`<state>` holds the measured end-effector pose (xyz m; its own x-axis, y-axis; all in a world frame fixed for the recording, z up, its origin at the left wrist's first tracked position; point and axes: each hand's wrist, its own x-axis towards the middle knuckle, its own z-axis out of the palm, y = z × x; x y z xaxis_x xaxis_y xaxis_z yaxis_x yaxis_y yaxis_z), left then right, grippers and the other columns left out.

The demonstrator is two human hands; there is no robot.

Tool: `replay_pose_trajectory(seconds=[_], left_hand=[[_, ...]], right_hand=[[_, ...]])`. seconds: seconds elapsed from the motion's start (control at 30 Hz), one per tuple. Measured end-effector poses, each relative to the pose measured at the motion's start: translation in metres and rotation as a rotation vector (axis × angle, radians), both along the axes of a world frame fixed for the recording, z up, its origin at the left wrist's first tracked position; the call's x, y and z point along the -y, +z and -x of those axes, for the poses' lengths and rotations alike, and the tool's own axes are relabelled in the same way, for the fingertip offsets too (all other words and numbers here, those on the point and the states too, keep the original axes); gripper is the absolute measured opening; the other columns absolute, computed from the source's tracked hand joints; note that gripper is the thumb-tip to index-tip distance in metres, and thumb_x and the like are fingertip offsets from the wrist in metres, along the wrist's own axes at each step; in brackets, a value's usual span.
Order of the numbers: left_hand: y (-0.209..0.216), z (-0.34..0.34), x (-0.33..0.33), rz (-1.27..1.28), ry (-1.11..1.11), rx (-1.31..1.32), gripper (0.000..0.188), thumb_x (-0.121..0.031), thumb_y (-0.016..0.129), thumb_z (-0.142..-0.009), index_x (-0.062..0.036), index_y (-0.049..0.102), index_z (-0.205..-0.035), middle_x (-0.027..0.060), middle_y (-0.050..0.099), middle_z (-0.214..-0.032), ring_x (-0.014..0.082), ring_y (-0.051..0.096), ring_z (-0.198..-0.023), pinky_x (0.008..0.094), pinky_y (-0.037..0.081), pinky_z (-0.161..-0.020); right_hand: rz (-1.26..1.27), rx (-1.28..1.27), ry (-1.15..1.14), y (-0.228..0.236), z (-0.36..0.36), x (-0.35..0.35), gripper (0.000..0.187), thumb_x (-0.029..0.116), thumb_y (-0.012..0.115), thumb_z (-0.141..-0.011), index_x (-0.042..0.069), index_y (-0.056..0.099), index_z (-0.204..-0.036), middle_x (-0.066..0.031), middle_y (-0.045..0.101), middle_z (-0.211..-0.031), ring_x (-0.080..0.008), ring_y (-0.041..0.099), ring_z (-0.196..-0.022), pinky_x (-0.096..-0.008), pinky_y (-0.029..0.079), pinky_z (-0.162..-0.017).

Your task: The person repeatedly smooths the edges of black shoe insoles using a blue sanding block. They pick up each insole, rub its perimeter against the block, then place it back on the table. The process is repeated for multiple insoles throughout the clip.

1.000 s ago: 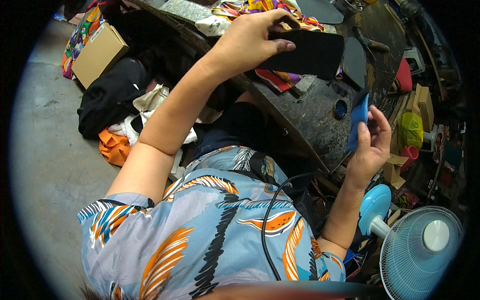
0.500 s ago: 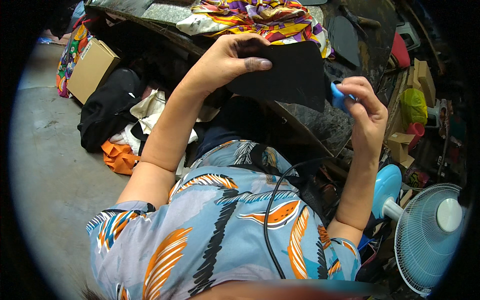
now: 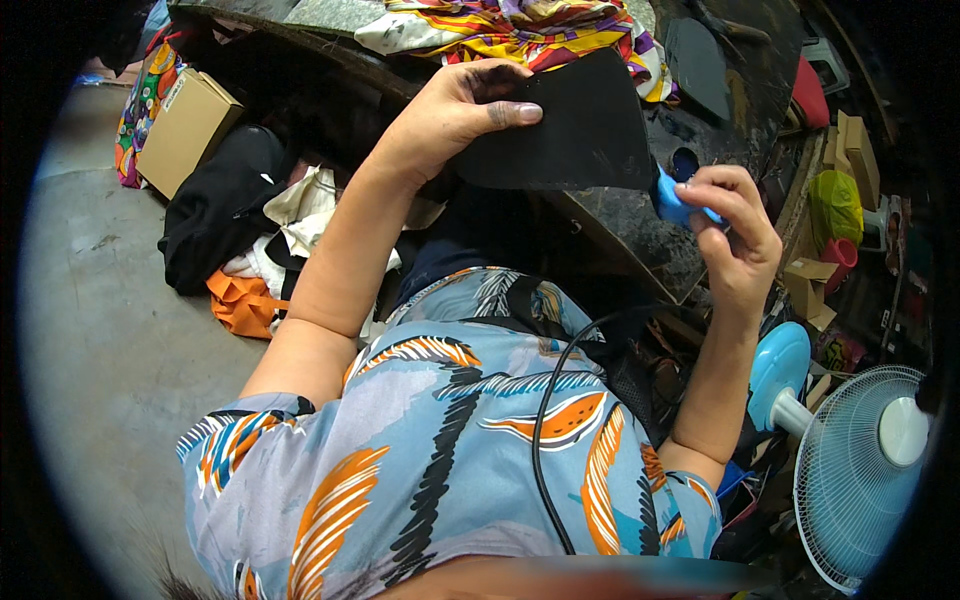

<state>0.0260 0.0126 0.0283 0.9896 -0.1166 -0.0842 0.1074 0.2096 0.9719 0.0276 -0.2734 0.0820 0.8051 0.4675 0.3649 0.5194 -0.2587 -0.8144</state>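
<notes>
My left hand grips a flat black sheet by its left side, the thumb lying on top. The sheet has a curved outline and hangs above the workbench edge. Pinched between the fingers and thumb of my right hand is a small blue piece, perhaps cloth or sponge. It sits just off the sheet's right corner; whether the two touch I cannot tell. Dark smudges mark my left fingers. Beyond my right hand, a small round dark container stands on the dark workbench.
Brightly patterned cloth and a dark grey flat piece lie on the bench. A hammer-like tool is behind them. At right stand a fan and cartons. Left are a cardboard box and piled fabric.
The black sheet has tilted, its lower right corner now higher. My right hand has shifted slightly down with the blue piece, and the round container has come into sight.
</notes>
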Motion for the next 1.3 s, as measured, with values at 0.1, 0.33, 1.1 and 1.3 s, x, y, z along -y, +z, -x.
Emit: replay_pose_trajectory(seconds=[0.1, 0.33, 1.1, 1.3], left_hand=[[-0.002, 0.0, 0.0, -0.006, 0.005, -0.017, 0.038, -0.015, 0.078, -0.076, -0.0004, 0.063, -0.107, 0.0046, 0.066, -0.092, 0.0096, 0.063, -0.082, 0.0218, 0.05, -0.076], [-0.006, 0.002, 0.006, 0.095, -0.002, -0.042, 0.038, -0.013, 0.078, -0.075, -0.0002, 0.062, -0.107, 0.0051, 0.066, -0.091, 0.0096, 0.063, -0.08, 0.0215, 0.051, -0.074], [-0.024, 0.01, 0.035, 0.496, -0.076, -0.43, 0.027, -0.016, 0.071, -0.083, -0.002, 0.063, -0.105, 0.0046, 0.069, -0.089, 0.0091, 0.066, -0.075, 0.0228, 0.054, -0.065], [-0.024, 0.011, 0.034, 0.579, -0.138, -0.469, 0.026, -0.019, 0.071, -0.083, -0.0039, 0.063, -0.103, 0.0037, 0.068, -0.09, 0.0084, 0.065, -0.073, 0.0226, 0.053, -0.064]], right_hand=[[-0.003, -0.003, 0.003, 0.001, 0.003, 0.004, 0.031, -0.005, 0.055, -0.07, 0.004, 0.072, -0.095, -0.0068, 0.06, -0.094, -0.0134, 0.058, -0.086, -0.0266, 0.047, -0.073], [0.003, 0.015, -0.094, -0.001, -0.002, -0.001, 0.028, -0.003, 0.056, -0.074, 0.004, 0.071, -0.097, -0.0072, 0.06, -0.097, -0.0149, 0.058, -0.088, -0.0266, 0.047, -0.075], [0.056, 0.239, -0.194, -0.009, 0.006, -0.018, 0.032, -0.006, 0.068, -0.071, 0.008, 0.07, -0.1, -0.0069, 0.06, -0.096, -0.0185, 0.058, -0.09, -0.0302, 0.047, -0.079], [0.219, 0.513, -0.096, -0.018, 0.014, -0.03, 0.038, -0.005, 0.074, -0.062, 0.012, 0.07, -0.096, -0.0029, 0.058, -0.087, -0.0213, 0.056, -0.081, -0.0353, 0.041, -0.077]])
